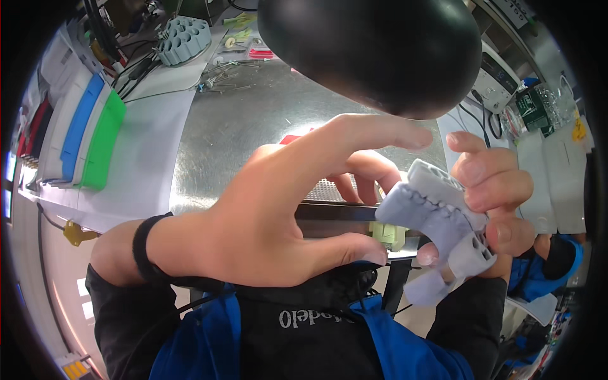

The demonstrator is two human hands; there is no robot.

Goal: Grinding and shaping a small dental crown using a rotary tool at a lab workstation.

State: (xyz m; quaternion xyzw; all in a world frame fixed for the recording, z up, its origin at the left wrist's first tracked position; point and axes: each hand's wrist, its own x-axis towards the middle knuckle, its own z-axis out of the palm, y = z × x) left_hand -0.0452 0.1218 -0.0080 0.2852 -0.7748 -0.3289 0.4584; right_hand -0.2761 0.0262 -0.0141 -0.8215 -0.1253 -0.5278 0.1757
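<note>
A dental model (430,212), a lavender-grey arch with rows of teeth and pale hollow blocks on it, is tilted in my right hand (500,183). The fingers of that hand wrap round its right side, and the thumb tip shows inside the arch. My left hand (272,209) is open beside the model, thumb and index finger spread wide apart. Its other fingers bend toward the model's left end; whether they touch it I cannot tell. Below that end sits a pale yellow-green block (389,235) at the bench edge. A red item (290,139) is mostly hidden behind my left hand.
A black rounded lamp-like dome (373,57) hangs over the metal benchtop (221,133). Thin shanked tools (225,76) lie scattered at the back, near a grey-blue holder with round holes (183,41). Green and blue bins (104,142) stand left; a white control box (497,79) stands right.
</note>
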